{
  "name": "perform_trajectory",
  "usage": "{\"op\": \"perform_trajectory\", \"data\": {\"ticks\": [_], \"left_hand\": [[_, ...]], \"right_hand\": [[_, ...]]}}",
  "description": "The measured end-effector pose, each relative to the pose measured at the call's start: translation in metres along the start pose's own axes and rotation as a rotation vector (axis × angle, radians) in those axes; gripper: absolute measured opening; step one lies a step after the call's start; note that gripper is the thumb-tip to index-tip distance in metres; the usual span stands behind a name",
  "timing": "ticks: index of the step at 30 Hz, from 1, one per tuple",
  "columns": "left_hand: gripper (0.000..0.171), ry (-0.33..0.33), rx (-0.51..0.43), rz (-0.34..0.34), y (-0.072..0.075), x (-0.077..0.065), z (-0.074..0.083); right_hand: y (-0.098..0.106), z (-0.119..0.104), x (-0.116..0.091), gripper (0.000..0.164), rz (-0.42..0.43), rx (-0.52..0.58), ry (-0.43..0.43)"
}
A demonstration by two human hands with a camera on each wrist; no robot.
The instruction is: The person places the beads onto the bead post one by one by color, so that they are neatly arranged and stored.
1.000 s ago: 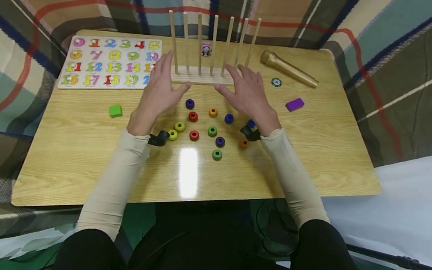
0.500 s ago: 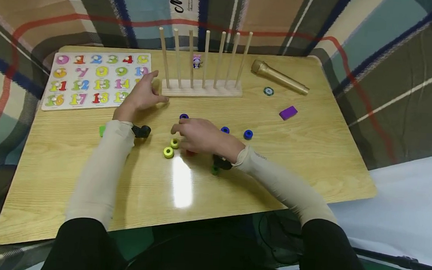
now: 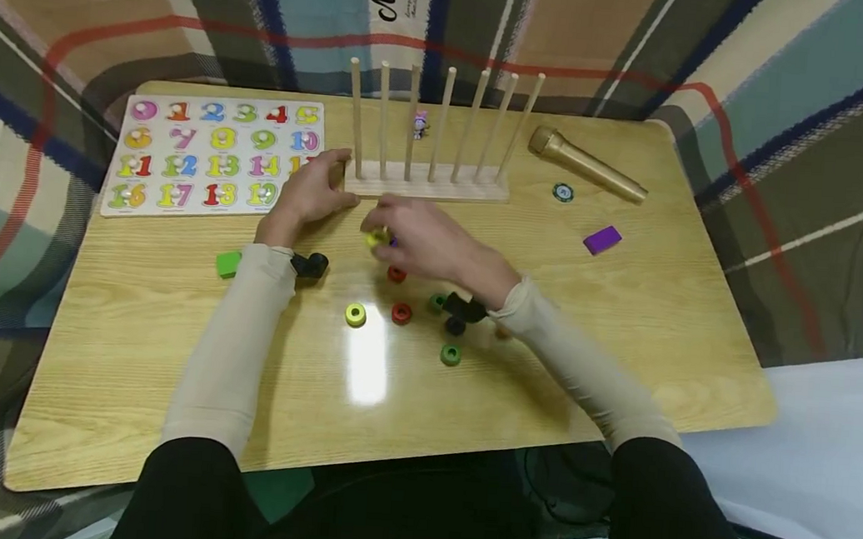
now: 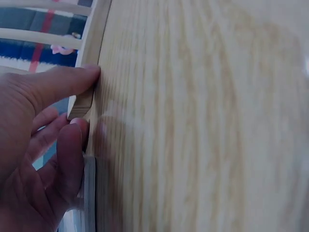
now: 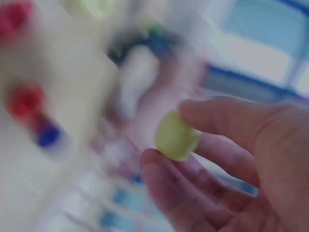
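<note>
A wooden rack [image 3: 437,188] with a row of upright bare pegs stands at the back of the table. At its left end is my left hand [image 3: 309,194]; in the left wrist view the thumb [image 4: 72,82] lies along the front of the base and the fingers bend round its end. Just in front of the rack my right hand [image 3: 429,240] pinches a yellow ring bead [image 5: 177,136] between thumb and fingertips. Loose beads lie on the table: another yellow one [image 3: 356,314], a red one [image 3: 402,313] and a green one [image 3: 451,354]. Others are partly hidden under the right hand and wrist.
A number puzzle board [image 3: 207,154] lies left of the rack, with a green block [image 3: 228,264] nearer. To the right are a gold microphone [image 3: 587,165], a round chip [image 3: 563,193] and a purple block [image 3: 602,240]. A small figurine [image 3: 421,124] stands behind the pegs.
Both hands were open over the rack's front; the left then settled at its left end. The right went down to the beads and has brought a yellow bead up toward the rack.
</note>
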State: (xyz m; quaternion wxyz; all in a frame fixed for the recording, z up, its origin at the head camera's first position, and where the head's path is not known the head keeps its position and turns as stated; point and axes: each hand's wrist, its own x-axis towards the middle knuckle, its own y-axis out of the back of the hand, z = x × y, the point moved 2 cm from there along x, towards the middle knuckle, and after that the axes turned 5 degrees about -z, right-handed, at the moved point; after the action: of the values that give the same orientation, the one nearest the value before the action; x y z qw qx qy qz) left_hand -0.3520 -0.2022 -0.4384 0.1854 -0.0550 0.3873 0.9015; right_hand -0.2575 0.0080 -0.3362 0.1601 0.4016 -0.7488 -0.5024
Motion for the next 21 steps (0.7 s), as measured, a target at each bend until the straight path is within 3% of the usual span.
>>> {"op": "perform_trajectory", "data": {"ticks": [4, 7, 13, 16, 21], "left_hand": [[0.087, -0.007, -0.006, 0.001, -0.003, -0.002, -0.003], [0.087, -0.001, -0.009, -0.001, -0.005, -0.002, -0.005], [0.086, 0.012, -0.018, -0.014, -0.01, -0.002, -0.003], [0.085, 0.012, -0.008, -0.011, -0.008, -0.001, 0.002], [0.085, 0.012, 0.001, -0.002, 0.0, -0.002, 0.001]], "right_hand": [[0.07, 0.008, 0.008, 0.032, 0.329, 0.098, -0.03], [0.105, 0.009, 0.029, 0.03, 0.463, 0.067, -0.068], [0.119, 0.005, 0.066, 0.034, 0.376, -0.118, -0.178], [0.12, 0.006, 0.074, 0.035, 0.355, -0.201, -0.205], [0.117, 0.004, 0.074, 0.042, 0.354, -0.286, -0.17]]}}
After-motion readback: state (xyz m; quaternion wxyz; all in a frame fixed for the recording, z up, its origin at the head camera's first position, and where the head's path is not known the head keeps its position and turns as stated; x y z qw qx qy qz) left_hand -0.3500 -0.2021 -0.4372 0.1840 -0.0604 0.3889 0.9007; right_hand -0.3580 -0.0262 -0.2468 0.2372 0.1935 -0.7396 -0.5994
